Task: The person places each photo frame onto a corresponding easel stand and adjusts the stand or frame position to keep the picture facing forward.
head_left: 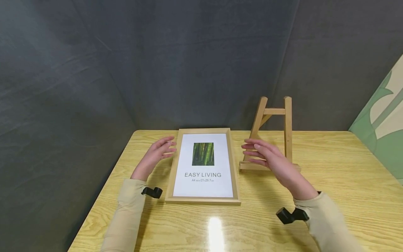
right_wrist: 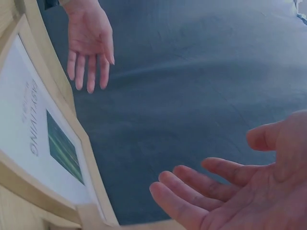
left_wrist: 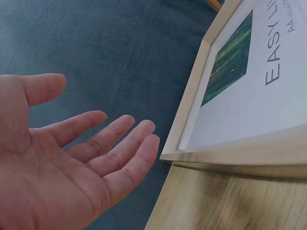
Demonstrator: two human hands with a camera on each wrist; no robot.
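A picture frame [head_left: 204, 189] with a light wood border lies flat on the table, its white insert printed with a green bamboo picture and "EASY LIVING". Just off its left side is my left hand [head_left: 157, 154], fingers spread and holding nothing; in the left wrist view the palm faces up near the frame's corner [left_wrist: 168, 155]. My right hand [head_left: 274, 161] hovers to the right of the frame, relaxed and holding nothing. Behind that hand stands a small wooden easel [head_left: 288, 129], whose lower ledge is partly hidden by the fingers.
The wooden table [head_left: 201, 224] ends on the left at a slanting edge. A dark grey cloth [head_left: 201, 63] hangs behind and to the left. At the far right is a panel with a green leaf pattern [head_left: 384, 129].
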